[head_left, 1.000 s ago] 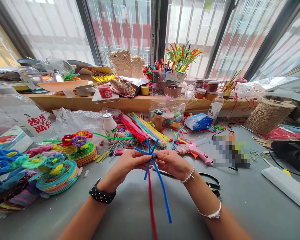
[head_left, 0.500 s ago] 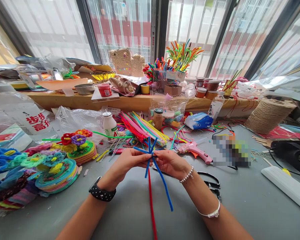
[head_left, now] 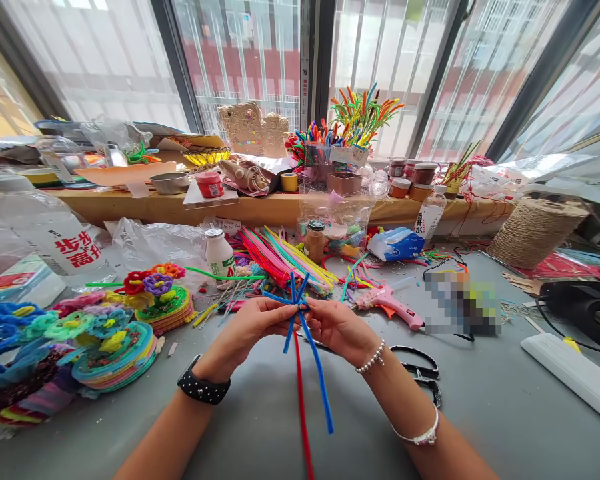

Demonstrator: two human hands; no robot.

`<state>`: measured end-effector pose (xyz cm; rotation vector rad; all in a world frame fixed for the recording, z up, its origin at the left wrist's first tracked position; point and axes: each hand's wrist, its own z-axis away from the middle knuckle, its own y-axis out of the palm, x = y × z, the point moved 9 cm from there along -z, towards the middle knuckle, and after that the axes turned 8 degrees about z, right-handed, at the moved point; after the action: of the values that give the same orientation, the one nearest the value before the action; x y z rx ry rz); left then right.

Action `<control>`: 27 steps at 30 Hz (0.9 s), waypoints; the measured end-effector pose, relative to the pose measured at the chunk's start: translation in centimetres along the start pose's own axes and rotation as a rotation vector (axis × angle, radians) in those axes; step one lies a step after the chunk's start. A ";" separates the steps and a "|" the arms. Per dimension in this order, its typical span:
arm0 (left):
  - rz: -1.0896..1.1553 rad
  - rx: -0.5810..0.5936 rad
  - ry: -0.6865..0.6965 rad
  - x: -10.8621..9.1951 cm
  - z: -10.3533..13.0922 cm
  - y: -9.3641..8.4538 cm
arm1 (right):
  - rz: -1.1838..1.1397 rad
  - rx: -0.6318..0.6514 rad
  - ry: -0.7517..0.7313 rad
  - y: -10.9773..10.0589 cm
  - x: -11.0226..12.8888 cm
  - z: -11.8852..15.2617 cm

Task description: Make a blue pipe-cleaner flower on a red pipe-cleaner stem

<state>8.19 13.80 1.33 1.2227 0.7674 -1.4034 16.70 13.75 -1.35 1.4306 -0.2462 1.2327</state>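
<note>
Blue pipe cleaners point(head_left: 311, 340), crossed into a star shape, are up between your two hands, in front of you and above the bench point(head_left: 260, 420). Your left hand point(head_left: 253, 327) pinches them near the crossing with thumb and fingers; your right hand point(head_left: 343, 330) pinches them from the other side, its fingertips close beside those of the left. Two short ends point up, one reaches out over your left hand, one slants down below it, and one much longer end hangs toward you. Beneath, a red pipe cleaner point(head_left: 301, 400) runs toward the near edge of your view; its far end is hidden by your hands, so you cannot tell whether they touch it. Scissors point(head_left: 429, 384) with black handles lie beside your right forearm, partly covered by it. Beyond your right hand lies a pink glue gun point(head_left: 400, 311), and past your hands a loose bundle of coloured pipe cleaners point(head_left: 280, 260) spreads between a white bottle point(head_left: 219, 252) and a dark-lidded jar point(head_left: 315, 243). To your left sit colourful fuzzy flowers point(head_left: 111, 323) on round, layered bases point(head_left: 115, 370).
</note>
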 end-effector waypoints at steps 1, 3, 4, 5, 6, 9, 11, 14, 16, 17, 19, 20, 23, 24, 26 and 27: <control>0.010 0.010 -0.008 0.1 0.0 0.0 | -0.012 0.023 0.000 0.2 -0.1 0.0; 0.023 0.024 -0.017 0.2 0.0 0.1 | -0.028 0.054 0.003 0.3 -0.2 -0.1; 0.028 0.028 -0.019 0.3 -0.1 0.1 | -0.031 0.058 0.005 0.2 -0.4 -0.2; 0.031 0.032 -0.018 0.3 -0.1 0.2 | -0.032 0.058 0.006 0.1 -0.4 -0.3; 0.034 0.034 -0.015 0.3 -0.1 0.2 | -0.034 0.060 0.008 0.1 -0.5 -0.4; 0.036 0.041 -0.004 0.2 -0.1 0.2 | -0.038 0.063 0.010 0.2 -0.5 -0.4; 0.037 0.043 -0.006 0.2 -0.1 0.2 | -0.035 0.063 0.009 0.3 -0.5 -0.3; 0.038 0.036 -0.011 0.2 -0.1 0.2 | -0.021 0.063 0.004 0.3 -0.4 -0.2; 0.034 0.030 -0.014 0.2 -0.2 0.0 | -0.001 0.059 -0.006 0.3 -0.3 -0.2; 0.032 0.029 -0.016 0.3 -0.2 0.0 | 0.013 0.056 -0.015 0.3 -0.2 -0.3; 0.029 0.034 -0.019 0.3 -0.2 -0.2 | 0.033 0.047 -0.035 0.2 0.1 -0.3; 0.031 0.040 -0.020 0.3 -0.2 -0.2 | 0.051 0.040 -0.056 0.1 0.4 -0.2; 0.063 0.048 -0.027 0.2 -0.2 -0.3 | 0.273 -0.030 -0.241 -0.1 2.7 0.4; 0.080 0.046 -0.034 0.2 -0.2 -0.4 | 0.423 -0.066 -0.351 0.1 3.9 0.9; 0.110 0.039 -0.056 0.3 -0.1 -0.4 | 0.756 -0.134 -0.585 1.1 6.1 2.3; 0.121 0.040 -0.069 0.4 -0.1 -0.3 | 0.892 -0.156 -0.686 1.7 6.8 3.0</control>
<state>7.93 13.80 0.86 1.2250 0.6106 -1.3596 19.84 14.04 5.58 1.6108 -1.5430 1.2962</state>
